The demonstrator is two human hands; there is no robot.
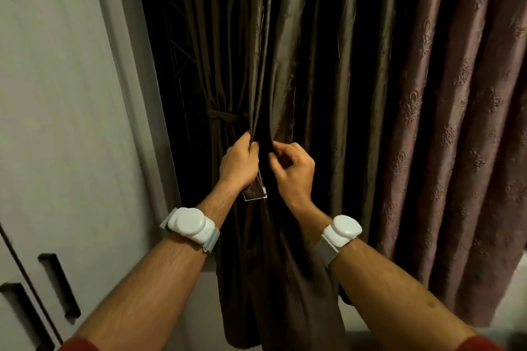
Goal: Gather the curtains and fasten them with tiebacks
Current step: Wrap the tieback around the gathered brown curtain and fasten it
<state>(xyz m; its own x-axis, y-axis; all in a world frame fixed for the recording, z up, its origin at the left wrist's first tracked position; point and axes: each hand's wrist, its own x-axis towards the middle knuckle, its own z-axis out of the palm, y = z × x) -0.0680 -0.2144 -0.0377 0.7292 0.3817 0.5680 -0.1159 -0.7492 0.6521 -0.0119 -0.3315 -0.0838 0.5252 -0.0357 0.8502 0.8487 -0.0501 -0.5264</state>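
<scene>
The dark brown, shiny, pleated curtain [288, 65] hangs in the middle and is pulled together into a narrow bundle at the height of the hands. The left hand [238, 162] is on the left side of this bundle, its fingers curled tightly into the fabric folds. From under this hand a flat dark brown tieback strap with a pale edged end [254, 193] hangs down against the curtain; the hand seems to hold the strap together with the cloth. The right hand [292, 169] is on the right side of the bundle, fingers bent and pinching the fold, thumb near the fingertips. Both hands are closed, nearly touching across the bundle. Left of the curtain stands a white cupboard door with dark slot handles [60, 283]. Right of it hangs a mauve patterned curtain [456, 122]. Each wrist carries a white round band device [188, 223].
</scene>
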